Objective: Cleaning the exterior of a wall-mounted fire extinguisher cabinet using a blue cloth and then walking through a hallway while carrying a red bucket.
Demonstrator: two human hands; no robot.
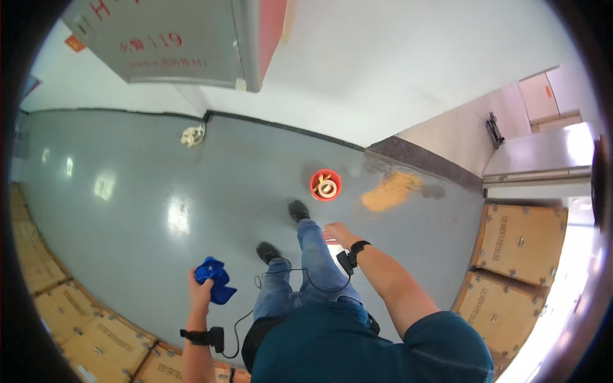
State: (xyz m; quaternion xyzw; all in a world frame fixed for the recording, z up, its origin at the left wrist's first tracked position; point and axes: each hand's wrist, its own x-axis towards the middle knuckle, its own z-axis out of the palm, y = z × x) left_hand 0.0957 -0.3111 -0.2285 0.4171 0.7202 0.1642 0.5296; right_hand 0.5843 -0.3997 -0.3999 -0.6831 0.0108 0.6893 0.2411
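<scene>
My left hand (203,286) grips a crumpled blue cloth (215,281), whose loose end hangs down to the right. The cloth is held above the grey floor, left of my legs. My right hand (339,233) hovers beside my right knee, and I see nothing in it; its fingers are slightly spread and partly blurred. Ahead of that hand, a small red bucket (313,184) stands on the floor. Inside it are a roll of pale tape (327,196) and a yellowish handle (321,179). Both wrists wear black straps with cabled modules.
Wooden crates (522,242) line the right side, and more crates (103,342) the lower left. A yellow-brown patch (392,190) marks the floor by a dark threshold (426,160). A white rag bundle (193,136) lies by the wall. A grey cabinet (182,28) juts out above.
</scene>
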